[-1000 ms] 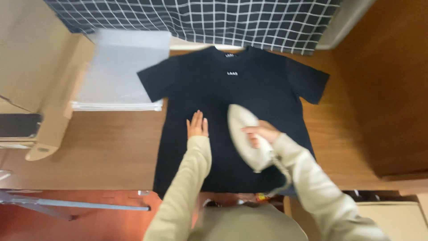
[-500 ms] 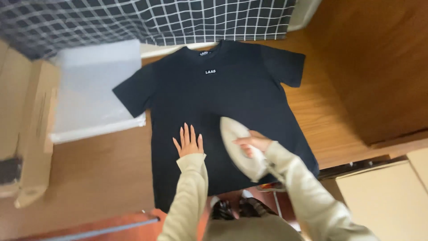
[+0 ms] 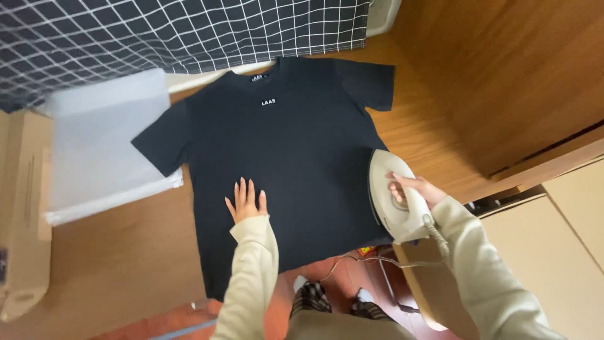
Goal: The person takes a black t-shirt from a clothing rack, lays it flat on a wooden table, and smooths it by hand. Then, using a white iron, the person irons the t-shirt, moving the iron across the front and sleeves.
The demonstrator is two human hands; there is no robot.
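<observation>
A black T-shirt (image 3: 283, 157) lies spread flat on a wooden table (image 3: 119, 258), collar away from me. My left hand (image 3: 246, 201) rests flat on the shirt's lower middle, fingers apart, holding nothing. My right hand (image 3: 412, 189) grips the handle of a white clothes iron (image 3: 393, 204), which sits at the shirt's right edge near the hem. The iron's cord (image 3: 384, 264) trails down off the table's front edge toward the floor.
A white folded cloth or sheet (image 3: 107, 145) lies left of the shirt. A cardboard box (image 3: 25, 208) stands at the far left. A dark checked fabric (image 3: 176, 31) hangs at the back. Wooden cabinets (image 3: 516, 88) stand at right. My slippered feet (image 3: 333, 299) show below.
The iron has moved right, from the shirt's lower middle to its right edge. My left hand stays pressed flat on the shirt. The camera view has shifted.
</observation>
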